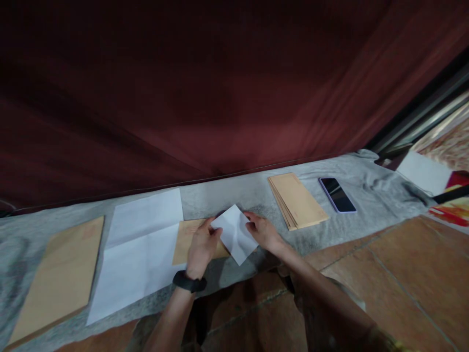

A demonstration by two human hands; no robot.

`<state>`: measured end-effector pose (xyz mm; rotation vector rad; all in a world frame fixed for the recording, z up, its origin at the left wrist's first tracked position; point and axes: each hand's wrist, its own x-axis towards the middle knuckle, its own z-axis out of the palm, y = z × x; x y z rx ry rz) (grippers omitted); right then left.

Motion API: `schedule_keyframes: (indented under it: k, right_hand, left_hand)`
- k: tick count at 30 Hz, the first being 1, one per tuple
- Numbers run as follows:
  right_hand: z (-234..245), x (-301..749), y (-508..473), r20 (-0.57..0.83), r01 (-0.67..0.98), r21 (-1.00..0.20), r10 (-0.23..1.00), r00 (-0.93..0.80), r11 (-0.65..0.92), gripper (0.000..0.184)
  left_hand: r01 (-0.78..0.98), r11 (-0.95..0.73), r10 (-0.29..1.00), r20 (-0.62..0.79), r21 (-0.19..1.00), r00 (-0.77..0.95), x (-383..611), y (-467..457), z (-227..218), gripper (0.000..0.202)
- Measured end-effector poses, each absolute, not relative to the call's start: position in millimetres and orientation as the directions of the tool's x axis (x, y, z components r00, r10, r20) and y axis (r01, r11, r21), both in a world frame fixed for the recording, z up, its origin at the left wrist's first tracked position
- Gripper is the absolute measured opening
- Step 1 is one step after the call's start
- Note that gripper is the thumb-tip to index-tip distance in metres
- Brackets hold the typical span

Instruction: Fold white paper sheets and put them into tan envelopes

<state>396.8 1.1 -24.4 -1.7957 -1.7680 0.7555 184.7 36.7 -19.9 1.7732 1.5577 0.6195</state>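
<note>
Between my two hands is a folded white sheet of paper (236, 237), turned so a corner points toward me. My left hand (203, 244), with a black band on the wrist, grips its left corner, thumb on top. On the right side, my right hand (264, 232) pinches the opposite corner. Partly under the paper and my left hand lies a brown envelope (182, 244). That envelope overlaps a large white sheet (141, 254) with a crease across it, lying flat to the left.
A fanned stack of small brown envelopes (298, 200) lies to the right, beside a phone (337, 195) in a purple case. Large brown envelopes (62, 274) lie far left. Grey cloth (227, 195) covers the surface; a dark red curtain (220, 98) hangs behind it.
</note>
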Motion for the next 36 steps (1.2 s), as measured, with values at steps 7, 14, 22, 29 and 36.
schedule_keyframes:
  k: [7,14,22,29,36]
  right_hand:
    - [-19,395,-2,-0.090,0.787,-0.616,0.996,-0.025,-0.035,0.048]
    - [-25,398,1,-0.105,0.757,-0.652,0.994,-0.032,-0.044,0.048]
    - [-23,403,3,-0.127,0.725,-0.688,0.989,-0.074,-0.034,0.047]
    - [-33,408,4,-0.054,0.638,-0.770,0.996,-0.070,0.003,0.046]
    - [-40,437,20,0.048,0.426,-0.905,0.994,0.100,0.001,0.035]
  left_hand:
    - [0.857,-0.398,0.906,0.289,0.329,0.310,210,8,-10,0.047]
    - [0.834,-0.515,0.854,0.203,0.199,0.479,228,-9,-40,0.065]
    - [0.882,-0.442,0.886,0.237,0.165,0.399,226,-9,-46,0.074]
    - [0.892,-0.410,0.897,0.263,0.190,0.356,216,-2,-46,0.075]
    - [0.853,-0.427,0.904,0.165,0.301,0.395,192,24,-34,0.085]
